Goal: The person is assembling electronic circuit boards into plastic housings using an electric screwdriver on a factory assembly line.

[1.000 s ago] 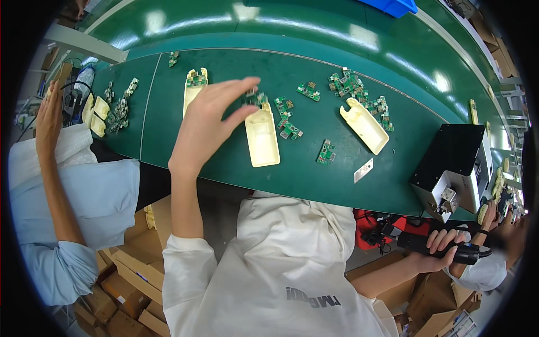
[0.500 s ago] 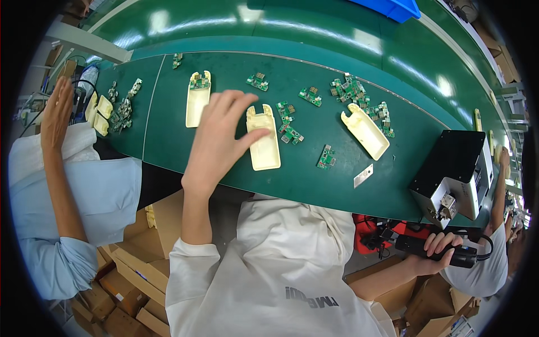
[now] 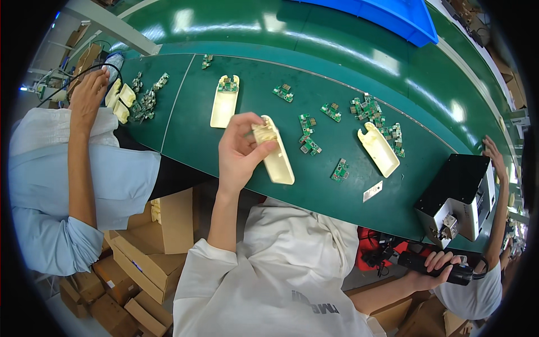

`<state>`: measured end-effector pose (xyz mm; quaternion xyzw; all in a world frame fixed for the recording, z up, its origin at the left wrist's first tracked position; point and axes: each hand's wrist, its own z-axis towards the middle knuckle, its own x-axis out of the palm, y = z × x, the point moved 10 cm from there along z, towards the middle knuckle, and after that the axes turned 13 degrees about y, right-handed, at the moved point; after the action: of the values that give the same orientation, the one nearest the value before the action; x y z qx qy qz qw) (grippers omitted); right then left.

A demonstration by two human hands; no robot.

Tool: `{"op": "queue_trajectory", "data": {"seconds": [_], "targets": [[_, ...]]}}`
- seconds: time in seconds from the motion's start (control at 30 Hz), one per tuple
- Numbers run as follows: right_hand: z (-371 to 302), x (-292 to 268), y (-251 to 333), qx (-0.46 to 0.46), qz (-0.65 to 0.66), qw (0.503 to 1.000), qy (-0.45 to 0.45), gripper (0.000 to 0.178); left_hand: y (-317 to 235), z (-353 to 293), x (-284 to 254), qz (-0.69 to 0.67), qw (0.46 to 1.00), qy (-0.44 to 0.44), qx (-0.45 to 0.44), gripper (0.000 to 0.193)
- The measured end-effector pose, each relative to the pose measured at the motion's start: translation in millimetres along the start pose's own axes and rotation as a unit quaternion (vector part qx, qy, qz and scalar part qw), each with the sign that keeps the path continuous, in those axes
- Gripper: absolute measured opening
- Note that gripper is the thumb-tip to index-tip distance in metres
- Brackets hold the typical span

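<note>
Grips a cream shell (image 3: 280,167) in the left hand (image 3: 238,156), pinched at the notched upper end with the thumb on the near side and the fingers curled behind. Holds it tilted over the green bench (image 3: 191,132), near the front edge (cannot tell about contact at the lower end). Wraps the right hand (image 3: 435,272) snugly around a black tool (image 3: 414,260), off the bench to the right, below a box (image 3: 452,177) with a black top.

Has a second shell (image 3: 224,110) lying to the left and farther back, hollow side up, with a green board (image 3: 228,86) in its upper end. Has a third shell (image 3: 379,150) slanted to the right, close by a heap of boards (image 3: 366,106) (touching or not, hard to tell). Has loose boards (image 3: 307,124) scattered between, with a single board (image 3: 339,169) nearer the front and a pale strip (image 3: 373,191) just beyond it. Faces a blue bin (image 3: 387,19) past the back edge. Has, at far left, a co-worker's hand (image 3: 88,96) near yellowish pieces (image 3: 127,96), and cardboard boxes (image 3: 147,264) below.
</note>
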<state>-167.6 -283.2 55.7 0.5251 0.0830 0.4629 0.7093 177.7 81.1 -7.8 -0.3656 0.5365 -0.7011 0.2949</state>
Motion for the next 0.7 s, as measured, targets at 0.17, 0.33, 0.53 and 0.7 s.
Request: {"op": "queue_trajectory", "data": {"seconds": [0.17,0.33,0.53,0.7], "targets": [[1.6,1.5,-3.1,0.002,-0.004,1.000,0.003,0.016,13.6,-3.7,-7.0,-0.070,0.997,0.010,-0.022,0.043],[2.8,2.3,-4.2,0.004,-0.004,1.000,0.002,0.016,3.6,0.4,4.6,-0.114,0.992,0.041,0.027,0.046],[3.6,3.8,-4.5,0.009,-0.002,1.000,0.007,0.016,0.9,0.0,14.3,-0.061,0.997,0.050,0.027,0.051],[4.3,1.4,-3.6,0.003,-0.011,1.000,0.003,0.019,-5.7,-3.0,18.7,-0.024,0.997,0.054,0.054,0.052]]}}
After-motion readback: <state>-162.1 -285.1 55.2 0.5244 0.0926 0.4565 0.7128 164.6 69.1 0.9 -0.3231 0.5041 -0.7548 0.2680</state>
